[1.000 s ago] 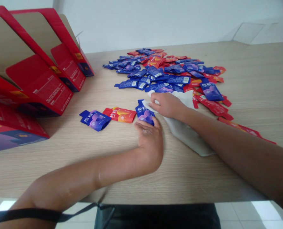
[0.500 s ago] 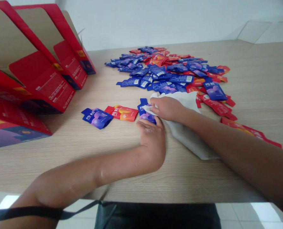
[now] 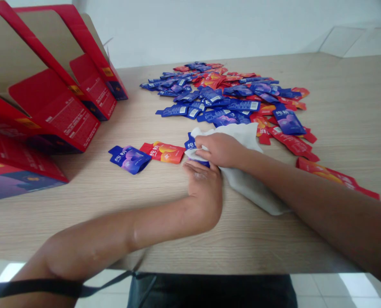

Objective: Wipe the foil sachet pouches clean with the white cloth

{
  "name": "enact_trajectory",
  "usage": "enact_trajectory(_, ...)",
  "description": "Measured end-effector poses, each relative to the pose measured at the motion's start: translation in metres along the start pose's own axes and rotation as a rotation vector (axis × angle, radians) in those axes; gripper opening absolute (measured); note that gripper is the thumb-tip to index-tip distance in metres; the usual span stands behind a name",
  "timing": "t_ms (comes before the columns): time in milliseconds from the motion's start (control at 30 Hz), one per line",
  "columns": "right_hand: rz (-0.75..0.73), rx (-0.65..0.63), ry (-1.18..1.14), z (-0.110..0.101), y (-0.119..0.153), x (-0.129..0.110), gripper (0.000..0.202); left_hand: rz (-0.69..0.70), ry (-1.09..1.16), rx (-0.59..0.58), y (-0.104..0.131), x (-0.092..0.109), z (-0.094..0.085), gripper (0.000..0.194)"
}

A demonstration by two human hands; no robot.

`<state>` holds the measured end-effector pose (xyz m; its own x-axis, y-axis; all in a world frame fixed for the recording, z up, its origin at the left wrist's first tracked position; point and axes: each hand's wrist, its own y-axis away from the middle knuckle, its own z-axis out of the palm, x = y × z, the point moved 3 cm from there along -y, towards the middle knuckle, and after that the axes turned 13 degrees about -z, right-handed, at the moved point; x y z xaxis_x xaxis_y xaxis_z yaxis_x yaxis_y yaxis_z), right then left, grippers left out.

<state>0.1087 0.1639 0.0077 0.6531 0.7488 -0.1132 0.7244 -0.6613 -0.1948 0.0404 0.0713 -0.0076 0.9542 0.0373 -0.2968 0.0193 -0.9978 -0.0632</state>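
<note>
A pale cloth is gripped in my right hand, its front fold lying over a blue pouch on the table. My left hand rests at the lower edge of that same pouch, fingers spread and touching it. To the left lie a red pouch with orange fruit printed on it and another blue pouch. Most of the pouch between my hands is hidden by the cloth and fingers.
Open red boxes stand along the left side. A heap of blue and red pouches spreads across the back. At the right, a red pouch lies beside my right forearm. The table ends close to my body.
My right hand has slid left with the cloth, which now covers more of the blue pouch. My left hand has barely moved.
</note>
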Motion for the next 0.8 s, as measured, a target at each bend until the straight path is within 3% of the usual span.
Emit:
enact_trajectory(100, 0.016, -0.079, -0.015, 0.007, -0.002, 0.001, 0.023, -0.012, 0.025, -0.004, 0.0, -0.001, -0.001, 0.047)
enact_trajectory(433, 0.072, -0.093, 0.031, 0.008, -0.002, 0.004, 0.026, -0.01, -0.07, 0.031, 0.0, 0.0, 0.0, 0.048)
enact_trajectory(800, 0.108, -0.09, 0.098, 0.008, -0.001, 0.012, 0.026, 0.003, -0.057, -0.011, 0.0, 0.0, 0.0, 0.053)
